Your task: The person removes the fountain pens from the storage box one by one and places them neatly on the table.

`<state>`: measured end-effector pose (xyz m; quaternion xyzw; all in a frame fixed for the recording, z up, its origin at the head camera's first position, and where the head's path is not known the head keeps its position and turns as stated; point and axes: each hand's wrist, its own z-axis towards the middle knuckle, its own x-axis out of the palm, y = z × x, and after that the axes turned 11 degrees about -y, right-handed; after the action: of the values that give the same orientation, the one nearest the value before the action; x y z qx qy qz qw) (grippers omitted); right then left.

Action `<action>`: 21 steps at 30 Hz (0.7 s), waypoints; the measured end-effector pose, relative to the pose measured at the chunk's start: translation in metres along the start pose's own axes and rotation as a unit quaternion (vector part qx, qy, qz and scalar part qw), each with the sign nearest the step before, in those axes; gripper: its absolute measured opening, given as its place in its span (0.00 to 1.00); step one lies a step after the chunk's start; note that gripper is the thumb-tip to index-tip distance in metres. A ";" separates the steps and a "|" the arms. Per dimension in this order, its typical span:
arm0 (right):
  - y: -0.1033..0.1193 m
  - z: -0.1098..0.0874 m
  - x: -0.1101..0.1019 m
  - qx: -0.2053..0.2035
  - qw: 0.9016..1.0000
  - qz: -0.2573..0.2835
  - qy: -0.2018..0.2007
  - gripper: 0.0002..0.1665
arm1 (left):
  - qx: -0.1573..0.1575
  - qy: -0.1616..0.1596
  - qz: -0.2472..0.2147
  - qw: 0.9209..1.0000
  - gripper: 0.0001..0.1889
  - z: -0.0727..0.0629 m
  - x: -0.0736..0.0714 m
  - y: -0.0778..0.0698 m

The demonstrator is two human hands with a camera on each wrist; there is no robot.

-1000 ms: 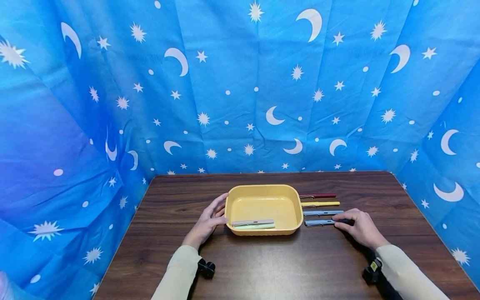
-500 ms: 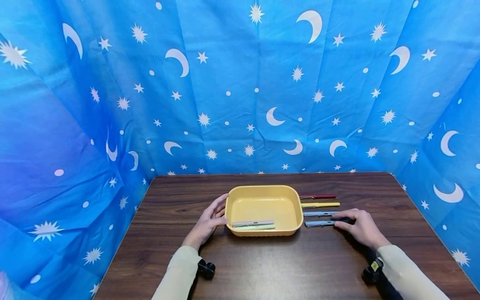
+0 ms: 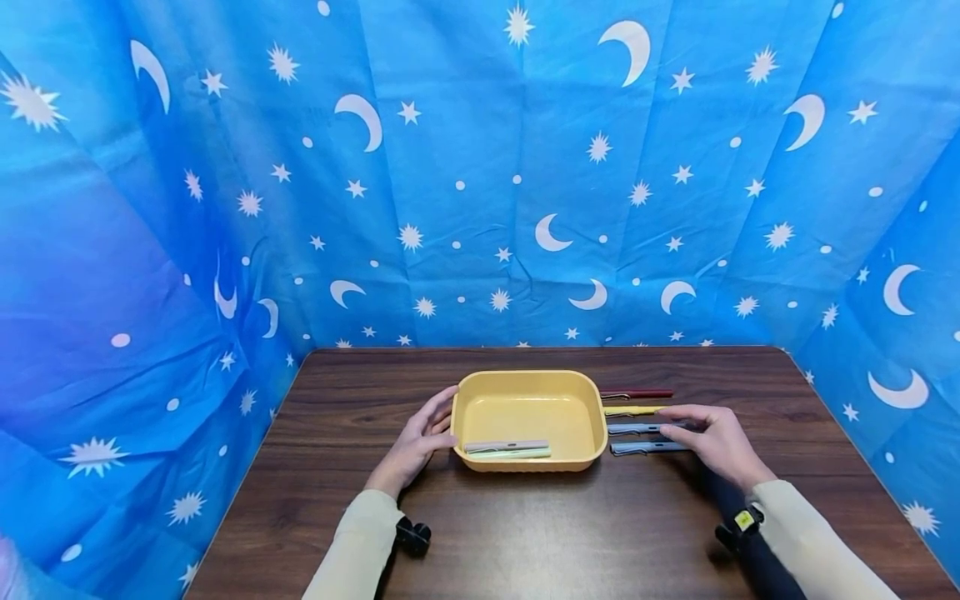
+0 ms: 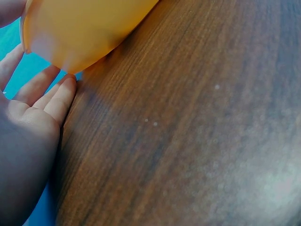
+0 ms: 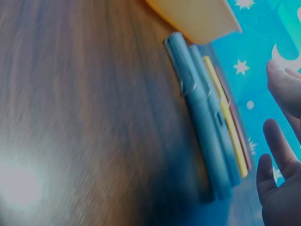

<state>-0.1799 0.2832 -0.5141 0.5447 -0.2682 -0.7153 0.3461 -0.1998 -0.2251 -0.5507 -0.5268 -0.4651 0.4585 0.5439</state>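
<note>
Head view: yellow tray (image 3: 536, 407) on the bench (image 3: 525, 533), closer to the far edge than to the camera side, roughly midway between left and right edges. Left hand (image 3: 412, 443) grasping the tray's left end, thumb at the rim, fingers along the outer wall. In the tray, along its near wall: grey pen (image 3: 504, 446) and pale green pen (image 3: 513, 454), side by side. Off the tray's right end, in a row from the far edge inward: red pen (image 3: 641, 394), yellow pen (image 3: 630, 411), far blue pen (image 3: 633, 429), near blue pen (image 3: 647, 447). Right hand (image 3: 722, 442) over the right ends of the middle two, fingers extended.

Left wrist: fingers straight against the tray's outside; thumb side mostly cropped.

Right wrist: fingers released, spread, gap to all four pens. Pens nearly parallel, clips showing on some, tray corner just beyond their ends. Blue star-print curtain (image 5: 242, 67) behind.
</note>
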 end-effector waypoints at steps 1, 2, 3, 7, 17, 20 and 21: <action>0.003 0.001 0.001 0.000 1.000 0.008 0.003 0.19 | 0.000 -0.001 0.000 1.000 0.44 0.000 0.000 0.000; 0.006 0.002 0.002 0.002 1.000 0.017 0.005 0.19 | -0.001 -0.002 0.000 1.000 0.44 0.000 0.000 -0.001; 0.010 0.003 0.003 0.005 1.000 0.028 0.008 0.19 | -0.001 -0.003 0.001 1.000 0.44 0.000 0.000 -0.001; 0.023 0.010 0.011 0.012 0.997 0.070 0.018 0.21 | -0.003 -0.008 0.005 1.000 0.44 0.000 0.000 -0.002; 0.064 0.035 0.036 -0.026 0.990 0.126 0.051 0.21 | -0.003 -0.007 0.014 1.000 0.44 -0.001 0.001 -0.003; 0.079 0.043 0.045 -0.030 0.988 0.136 0.064 0.21 | -0.003 -0.010 0.015 1.000 0.44 -0.002 0.001 -0.004; 0.084 0.046 0.049 -0.030 0.988 0.137 0.066 0.20 | -0.003 -0.012 0.015 1.000 0.43 -0.002 0.001 -0.004</action>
<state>-0.2149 0.1930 -0.4669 0.5383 -0.2952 -0.6308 0.4744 -0.1977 -0.2246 -0.5470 -0.5298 -0.4654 0.4715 0.5296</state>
